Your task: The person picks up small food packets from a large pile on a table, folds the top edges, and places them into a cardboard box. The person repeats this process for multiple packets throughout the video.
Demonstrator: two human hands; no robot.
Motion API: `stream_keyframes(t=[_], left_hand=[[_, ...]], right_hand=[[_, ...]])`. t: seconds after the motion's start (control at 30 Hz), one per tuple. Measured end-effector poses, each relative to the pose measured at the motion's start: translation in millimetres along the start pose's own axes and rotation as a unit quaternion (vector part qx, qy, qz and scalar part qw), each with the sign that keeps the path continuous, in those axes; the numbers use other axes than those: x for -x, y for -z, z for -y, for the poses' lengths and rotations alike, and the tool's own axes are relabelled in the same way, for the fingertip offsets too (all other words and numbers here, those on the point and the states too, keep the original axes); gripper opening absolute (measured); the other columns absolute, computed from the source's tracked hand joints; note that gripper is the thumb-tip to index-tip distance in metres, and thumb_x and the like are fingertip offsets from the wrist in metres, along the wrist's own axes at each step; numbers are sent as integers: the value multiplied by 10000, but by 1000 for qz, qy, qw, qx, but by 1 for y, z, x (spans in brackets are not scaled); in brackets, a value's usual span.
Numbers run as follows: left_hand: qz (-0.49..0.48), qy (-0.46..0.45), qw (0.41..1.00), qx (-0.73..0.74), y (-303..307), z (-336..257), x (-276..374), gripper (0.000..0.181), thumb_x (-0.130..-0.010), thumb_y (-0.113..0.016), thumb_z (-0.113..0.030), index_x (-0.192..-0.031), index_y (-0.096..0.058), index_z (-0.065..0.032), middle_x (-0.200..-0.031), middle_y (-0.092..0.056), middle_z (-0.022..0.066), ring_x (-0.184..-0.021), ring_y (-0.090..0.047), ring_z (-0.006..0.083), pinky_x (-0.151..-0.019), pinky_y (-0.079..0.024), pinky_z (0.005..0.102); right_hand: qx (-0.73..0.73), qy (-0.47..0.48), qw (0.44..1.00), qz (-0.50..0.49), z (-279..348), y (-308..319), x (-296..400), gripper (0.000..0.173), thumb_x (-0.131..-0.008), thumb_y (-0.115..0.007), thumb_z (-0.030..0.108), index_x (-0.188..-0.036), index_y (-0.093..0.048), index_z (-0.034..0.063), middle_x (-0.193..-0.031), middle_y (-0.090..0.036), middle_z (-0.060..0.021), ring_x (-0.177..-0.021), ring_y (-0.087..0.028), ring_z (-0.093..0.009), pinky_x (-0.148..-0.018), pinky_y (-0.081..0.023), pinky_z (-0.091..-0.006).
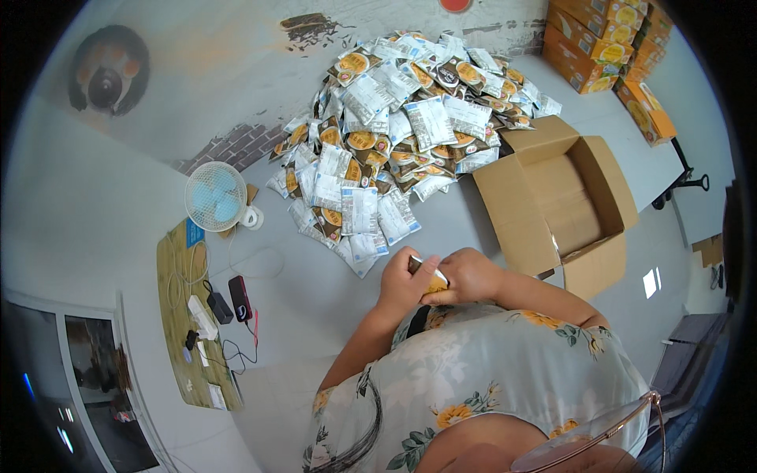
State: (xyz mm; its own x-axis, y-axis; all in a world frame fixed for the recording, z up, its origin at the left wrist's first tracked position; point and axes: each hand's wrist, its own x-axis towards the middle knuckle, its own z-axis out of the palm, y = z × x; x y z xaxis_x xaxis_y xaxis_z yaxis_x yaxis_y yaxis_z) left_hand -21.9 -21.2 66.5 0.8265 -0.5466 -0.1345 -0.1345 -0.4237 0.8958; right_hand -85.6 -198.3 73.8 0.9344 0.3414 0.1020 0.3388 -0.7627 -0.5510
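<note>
My left hand (408, 282) and my right hand (467, 277) meet close to my body, both gripping one small brown and orange packet (436, 282). The fingers cover much of it. Beyond them, a large pile of sealed packets (430, 123) lies on the grey table (307, 313), some with the white printed side up, others with the brown and orange side up. To the right of the pile stands an open cardboard box (520, 207) with its flaps folded outward; the part of its inside that shows is bare cardboard.
A small fan (216, 197) stands left of the pile. Nearer are a phone (240, 298), a black adapter (218, 304), a white power strip (203, 318) and cables, partly on a wooden board (171, 355). Orange cartons (585, 50) are stacked at the back right; another carton (646, 112) lies nearby.
</note>
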Motion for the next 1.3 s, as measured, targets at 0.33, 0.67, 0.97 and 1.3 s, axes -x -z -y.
stream_keyframes(t=[0.33, 0.67, 0.97, 1.3], left_hand=[[-81, 110, 833, 535, -14, -9, -13, 310, -981, -504, -342, -1068, -503, -44, -891, -563, 25, -759, -594, 109, -658, -513, 270], [-129, 50, 899, 415, -31, -20, -3, 205, -975, -529, -255, -974, -490, -54, -841, -518, 0, -718, -519, 67, -618, -460, 238], [-97, 35, 917, 384, -38, -9, -6, 225, -963, -562, -252, -858, -477, -72, -778, -499, -20, -680, -466, 47, -598, -429, 231], [-153, 121, 815, 545, -21, -14, -21, 370, -978, -467, -405, -1049, -556, -52, -924, -598, 55, -834, -596, 167, -716, -486, 301]], right_hand=[[-179, -172, 945, -211, 7, 5, -9, 418, -851, -663, 390, -774, -541, -2, -710, -583, -191, -638, -564, -343, -573, -448, -403], [-574, -302, 731, -213, -13, -13, -20, 410, -957, -543, 364, -702, -516, 44, -617, -512, -6, -553, -447, -84, -501, -394, -283], [-455, -255, 821, -232, -12, -17, -17, 479, -923, -582, 418, -637, -506, 42, -572, -458, -20, -489, -409, -154, -475, -359, -321], [-598, -259, 738, -179, -13, 1, -15, 518, -922, -519, 536, -802, -561, 34, -620, -509, -35, -549, -491, -118, -496, -403, -272]])
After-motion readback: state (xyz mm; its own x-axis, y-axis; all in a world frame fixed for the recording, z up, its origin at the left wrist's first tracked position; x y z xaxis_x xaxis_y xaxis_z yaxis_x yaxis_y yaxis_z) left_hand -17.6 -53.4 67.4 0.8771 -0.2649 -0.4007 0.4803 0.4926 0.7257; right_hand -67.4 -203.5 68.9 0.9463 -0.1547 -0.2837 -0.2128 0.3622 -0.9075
